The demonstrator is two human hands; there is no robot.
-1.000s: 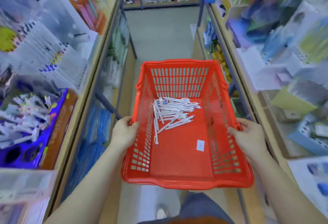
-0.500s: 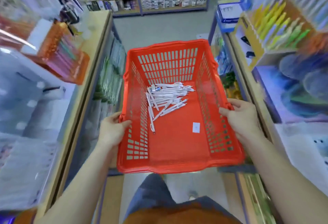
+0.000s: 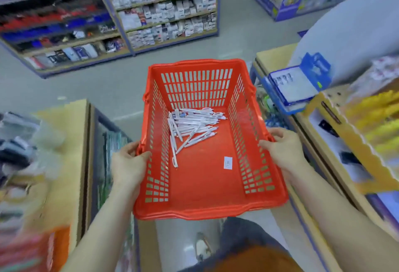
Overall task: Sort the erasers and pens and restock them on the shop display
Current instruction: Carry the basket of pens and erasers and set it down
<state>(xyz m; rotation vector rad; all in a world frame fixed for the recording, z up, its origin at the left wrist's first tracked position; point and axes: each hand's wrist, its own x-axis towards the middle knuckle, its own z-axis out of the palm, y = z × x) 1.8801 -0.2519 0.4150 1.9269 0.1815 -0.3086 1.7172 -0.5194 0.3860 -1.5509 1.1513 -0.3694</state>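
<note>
I see open floor (image 3: pixel 112 84) across the middle of the frame, between the back shelving (image 3: pixel 164 15) at the top and the two counters below it. The red basket (image 3: pixel 207 210) fills the centre, blocking the narrow aisle between the left counter (image 3: pixel 64 142) and the right counter (image 3: pixel 274 55). The left hand (image 3: pixel 129 163) and right hand (image 3: pixel 280 153) grip its side rims, each close to a counter edge. Inside the basket, white pens (image 3: pixel 192 125) crowd the far end. The near floor is bare except for a small white label (image 3: pixel 228 162).
</note>
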